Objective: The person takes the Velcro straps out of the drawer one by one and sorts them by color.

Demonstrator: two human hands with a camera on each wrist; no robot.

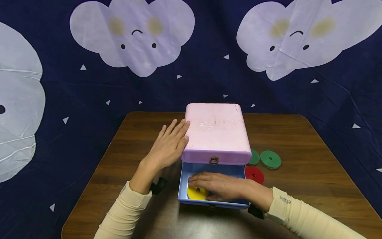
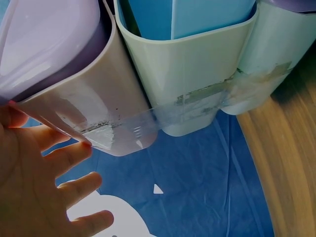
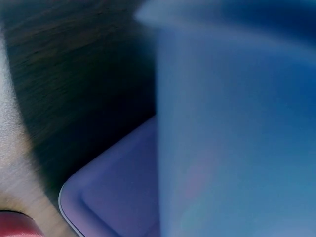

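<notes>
The drawer box has a pink top tier with a purple front and ring pull. Below it, a blue drawer is pulled out. My left hand rests on the top tier's left edge, fingers straight; in the left wrist view its fingertips touch the pinkish side wall. Down in the drawer, my right hand grips a yellow disc, fingers along its far edge and thumb at its near right, covering part of it. The right wrist view shows mostly the blurred blue drawer wall, no hand.
Right of the box lie a red disc and two green discs, one apart and the other partly behind the box. A lower purple drawer front sits beneath the blue drawer. Clear tape joins the tiers. The wooden table meets a dark blue curtain.
</notes>
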